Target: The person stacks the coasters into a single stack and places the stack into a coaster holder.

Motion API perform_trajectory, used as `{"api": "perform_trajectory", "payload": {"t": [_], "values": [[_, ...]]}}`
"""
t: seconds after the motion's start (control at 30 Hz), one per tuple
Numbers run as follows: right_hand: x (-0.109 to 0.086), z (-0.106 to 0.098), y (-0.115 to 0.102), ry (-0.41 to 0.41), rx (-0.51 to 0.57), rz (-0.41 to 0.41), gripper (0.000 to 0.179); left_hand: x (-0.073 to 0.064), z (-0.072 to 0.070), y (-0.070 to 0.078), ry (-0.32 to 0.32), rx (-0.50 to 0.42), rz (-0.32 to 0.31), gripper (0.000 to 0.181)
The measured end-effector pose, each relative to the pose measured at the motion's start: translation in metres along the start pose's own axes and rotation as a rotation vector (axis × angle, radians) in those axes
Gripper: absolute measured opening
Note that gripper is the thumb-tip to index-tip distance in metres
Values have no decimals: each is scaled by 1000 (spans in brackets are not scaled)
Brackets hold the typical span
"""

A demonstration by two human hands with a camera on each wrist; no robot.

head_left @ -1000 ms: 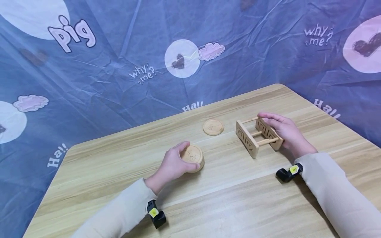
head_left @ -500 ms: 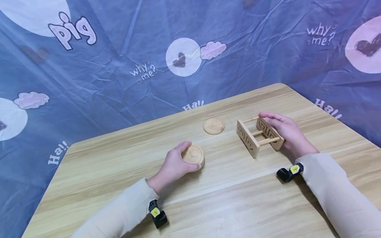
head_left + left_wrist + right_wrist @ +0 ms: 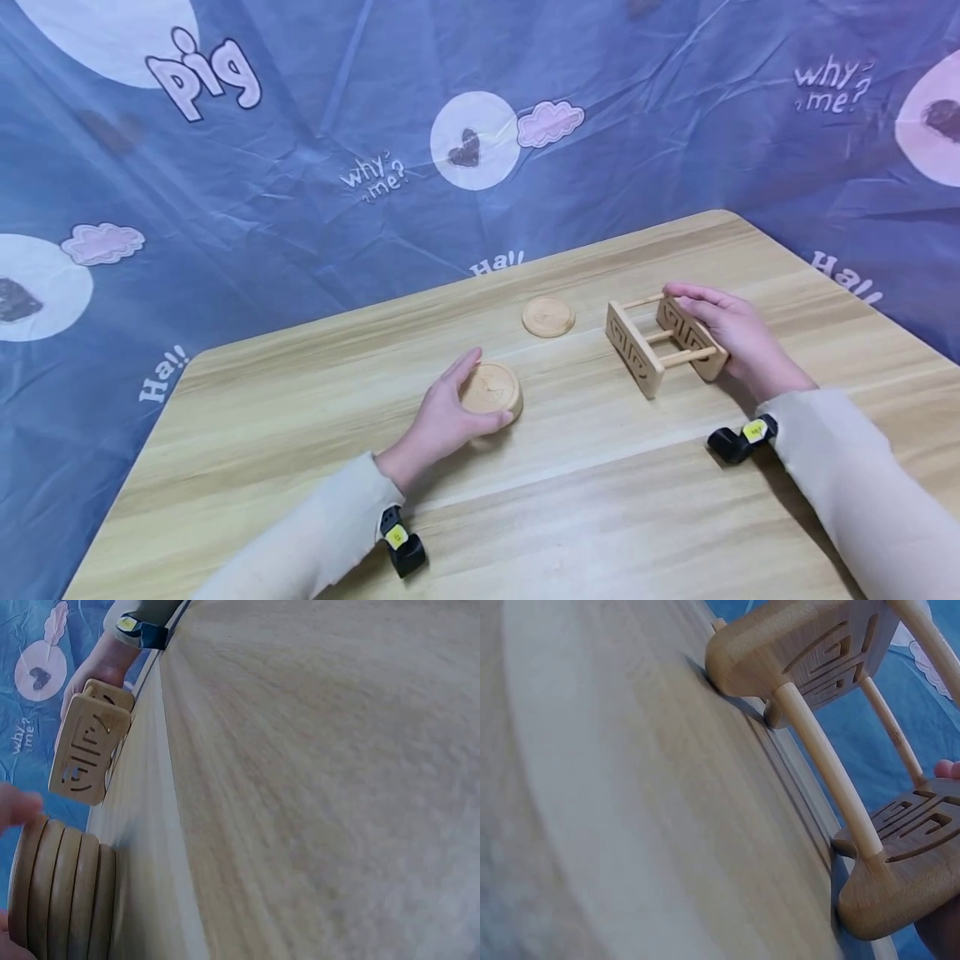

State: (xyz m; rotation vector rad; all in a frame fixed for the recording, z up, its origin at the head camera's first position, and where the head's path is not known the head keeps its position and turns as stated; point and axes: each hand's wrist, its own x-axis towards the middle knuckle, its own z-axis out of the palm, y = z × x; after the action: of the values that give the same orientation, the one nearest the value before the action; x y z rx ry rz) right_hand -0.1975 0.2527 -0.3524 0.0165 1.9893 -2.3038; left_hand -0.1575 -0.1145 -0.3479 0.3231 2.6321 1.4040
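The stack (image 3: 491, 388) of round wooden discs sits at the left hand (image 3: 441, 417), which holds it by the rim, thumb bent along the near side and fingers reaching round the far side; how firmly it holds cannot be told. Seen from the left wrist, five rims lie one against another, with a fingertip at one side of the uppermost disc and the thumb at the other. The disc on top bears a fine engraved drawing, too faint to make out. The right hand (image 3: 733, 335) grips the rack (image 3: 634, 353) by its nearer end panel, a finger lying over the panel's edge. The rack's two wooden panels, cut through with an angular pattern, are joined by thin round rods, and the farther panel stands on the left-hand side of the right hand. A loose disc (image 3: 548, 317) lies flat on the table (image 3: 570, 517), beyond the left hand and to the left of the right hand, apart from both. Just behind each hand, a black camera sits by the cuff of a pale sleeve (image 3: 847, 467). A blue printed cloth (image 3: 300, 175) hangs past the table's far edge, beyond both hands.
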Motion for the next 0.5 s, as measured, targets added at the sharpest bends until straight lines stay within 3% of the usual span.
{"api": "perform_trajectory", "payload": {"t": [0.13, 0.27, 0.43, 0.5], "values": [[-1, -2, 0, 4, -8, -12, 20, 1, -6, 3, -16, -62, 24, 102], [-2, -3, 1, 1, -11, -3, 20, 8, -18, 9, -27, -76, 62, 89], [-1, -3, 0, 4, -25, -5, 19, 31, -36, 17, -78, -57, 48, 77], [0, -2, 1, 6, -33, -14, 19, 44, -43, 19, -115, -3, 57, 76]]}}
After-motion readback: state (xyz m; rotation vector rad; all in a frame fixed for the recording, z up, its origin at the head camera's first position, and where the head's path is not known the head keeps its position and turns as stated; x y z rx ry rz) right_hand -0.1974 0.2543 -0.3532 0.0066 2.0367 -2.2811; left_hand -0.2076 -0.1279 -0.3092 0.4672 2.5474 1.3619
